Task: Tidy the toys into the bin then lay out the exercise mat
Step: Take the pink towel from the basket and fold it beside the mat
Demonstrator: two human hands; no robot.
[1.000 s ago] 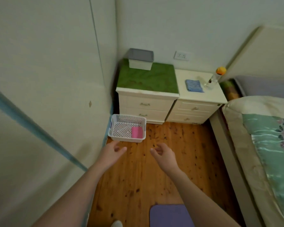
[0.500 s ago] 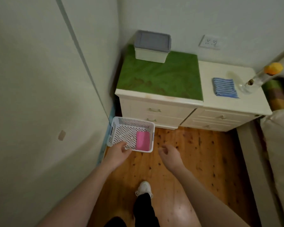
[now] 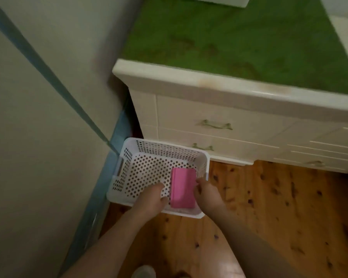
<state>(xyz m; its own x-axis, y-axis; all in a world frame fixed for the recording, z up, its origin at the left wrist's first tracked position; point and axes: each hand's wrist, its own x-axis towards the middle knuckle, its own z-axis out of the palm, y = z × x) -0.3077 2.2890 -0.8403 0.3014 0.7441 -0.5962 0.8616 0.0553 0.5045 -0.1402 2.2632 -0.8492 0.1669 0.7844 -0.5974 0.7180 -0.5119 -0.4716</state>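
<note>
Low and left of centre, a white perforated plastic basket [image 3: 149,169] stands on the wooden floor [image 3: 279,217]. The left hand [image 3: 152,199] lies over its near rim with fingers reaching inside; I cannot tell whether they grip. A pink rectangular block [image 3: 182,187] lies inside, at the basket's right. The right hand [image 3: 207,195] curls its fingers over the right rim.

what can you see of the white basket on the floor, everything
The white basket is a rectangular open tub, plastic by its look, walls and bottom full of round holes under a solid rim. It sits upright on the wooden floor by the wall, before the dresser. A pink block lies flat in its right side. The left grip lies over the near rim, the right grip at the near right corner.
</note>
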